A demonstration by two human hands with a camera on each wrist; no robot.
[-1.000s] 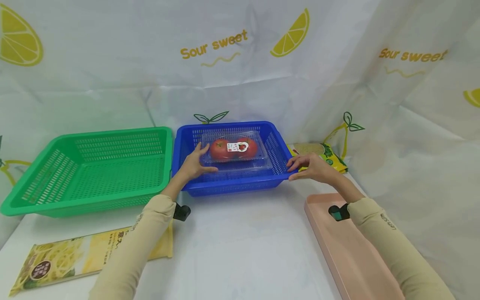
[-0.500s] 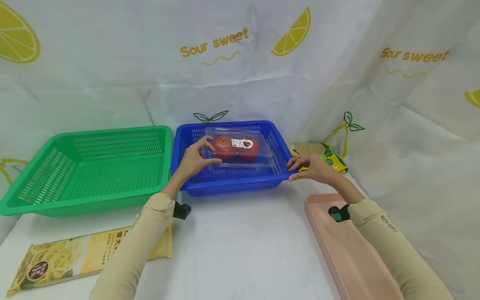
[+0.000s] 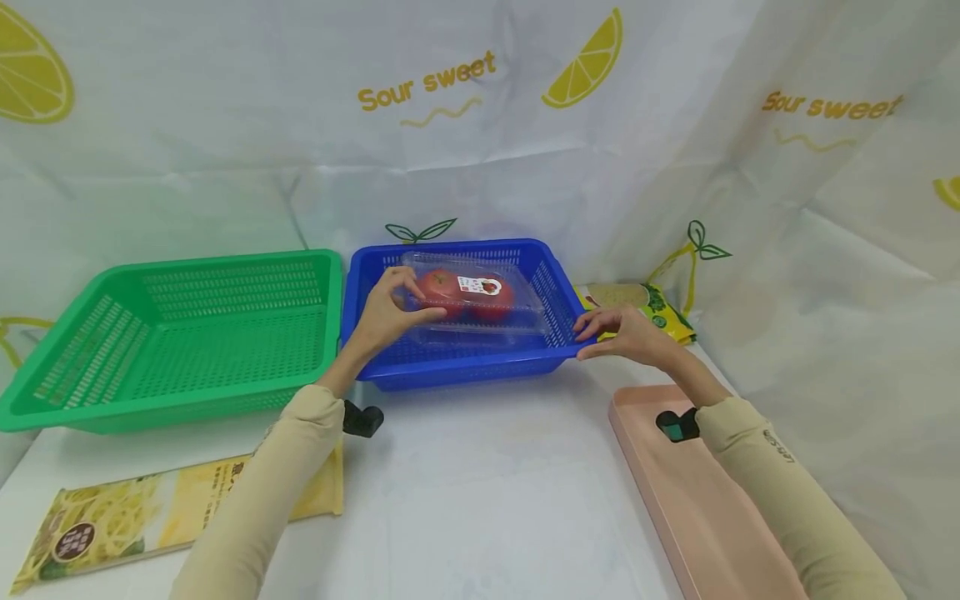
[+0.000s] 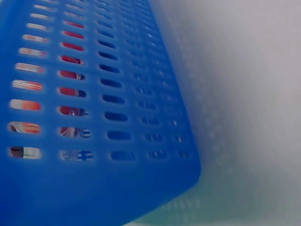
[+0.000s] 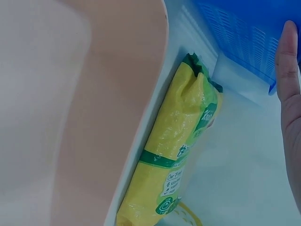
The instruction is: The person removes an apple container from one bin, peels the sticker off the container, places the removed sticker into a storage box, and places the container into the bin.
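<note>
A clear plastic clamshell of tomatoes point(image 3: 495, 310) with a white label lies slightly tilted inside the blue basket point(image 3: 465, 369) in the head view. My left hand point(image 3: 384, 317) reaches over the basket's left side and grips the clamshell's left end between thumb and fingers. At the basket's right front corner, my right hand point(image 3: 628, 337) holds the rim, thumb below and fingers above. The left wrist view is filled by the basket's slotted wall point(image 4: 117, 183), with red showing through the holes. My right thumb point(image 5: 288, 70) lies against the blue plastic in the right wrist view.
A green basket point(image 3: 180, 406) stands directly left of the blue one. The yellow noodle packet point(image 3: 187, 504) lies under my left forearm. To the right are a pink tray point(image 3: 652, 471) and a yellow-green Knorr packet point(image 5: 171, 150). A white printed curtain point(image 3: 480, 192) hangs behind.
My left hand has closed on the left end of the tomato clamshell, which has shifted and tilted within the basket. The right hand keeps its hold on the rim.
</note>
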